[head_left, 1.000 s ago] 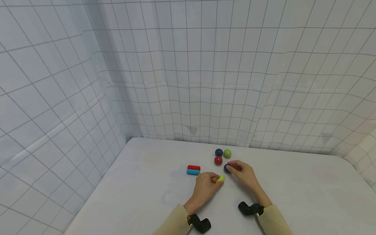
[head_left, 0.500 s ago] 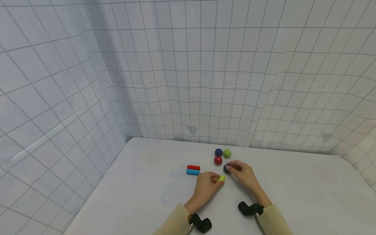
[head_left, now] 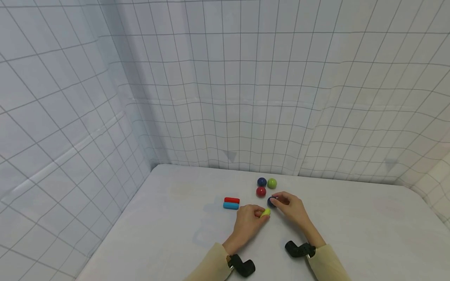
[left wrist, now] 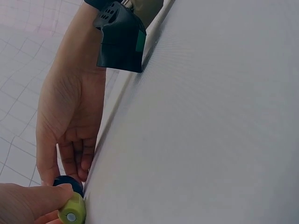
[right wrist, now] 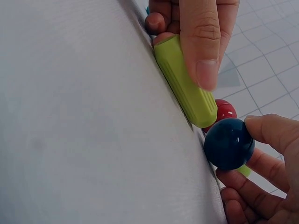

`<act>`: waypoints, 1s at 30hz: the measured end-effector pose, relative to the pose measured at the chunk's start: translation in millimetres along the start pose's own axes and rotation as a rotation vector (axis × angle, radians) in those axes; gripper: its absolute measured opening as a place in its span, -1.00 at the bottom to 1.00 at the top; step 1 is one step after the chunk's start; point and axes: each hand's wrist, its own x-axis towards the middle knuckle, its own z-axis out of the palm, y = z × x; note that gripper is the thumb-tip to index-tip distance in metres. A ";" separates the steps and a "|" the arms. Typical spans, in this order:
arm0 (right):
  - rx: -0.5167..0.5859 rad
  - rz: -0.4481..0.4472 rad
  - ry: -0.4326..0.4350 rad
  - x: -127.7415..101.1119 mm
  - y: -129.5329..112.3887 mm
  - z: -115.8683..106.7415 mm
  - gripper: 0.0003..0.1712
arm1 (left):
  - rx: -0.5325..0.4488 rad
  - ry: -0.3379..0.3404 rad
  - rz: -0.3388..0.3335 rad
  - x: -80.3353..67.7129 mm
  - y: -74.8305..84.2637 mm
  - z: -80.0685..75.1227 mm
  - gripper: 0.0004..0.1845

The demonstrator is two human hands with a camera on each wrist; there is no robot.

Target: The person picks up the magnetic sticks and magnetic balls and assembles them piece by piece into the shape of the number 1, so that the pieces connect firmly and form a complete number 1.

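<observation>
The left hand [head_left: 247, 223] pinches a yellow-green cylinder [right wrist: 185, 88] lying on the tabletop [head_left: 168, 218]; just beside its end, the right hand [head_left: 294, 209] pinches a dark blue ball [right wrist: 229, 143] between thumb and fingers.

The left hand [head_left: 247, 222] is resting low with its fingers curled in a pinch. The right hand [head_left: 293, 208] is lying just beside it, fingertips [right wrist: 261, 128] pinching too, both wrists lying flat.

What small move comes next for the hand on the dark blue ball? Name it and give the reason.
Probably the right hand should slide the dark blue ball toward the red ball. It already pinches that ball on the table, just short of the cluster of three balls, while the left hand holds the yellow-green cylinder.
</observation>
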 end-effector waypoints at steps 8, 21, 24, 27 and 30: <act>0.000 -0.018 0.002 0.0 -0.9 0.0 -0.75 | -0.008 -0.001 -0.004 1.2 -0.2 1.6 -0.78; 0.010 -0.015 0.003 -0.1 -0.8 0.0 -0.76 | -0.023 -0.002 -0.007 2.6 0.2 3.0 -0.78; 0.014 -0.010 0.004 -0.4 -1.2 0.0 -0.76 | -0.028 -0.003 -0.013 2.7 0.5 3.0 -0.77; 0.013 -0.008 0.002 -1.3 -2.0 -0.1 -0.76 | -0.031 -0.004 -0.019 2.6 1.0 3.0 -0.77; 0.012 -0.006 0.002 -1.5 -1.9 0.1 -0.76 | -0.034 -0.006 -0.024 2.4 1.0 3.4 -0.77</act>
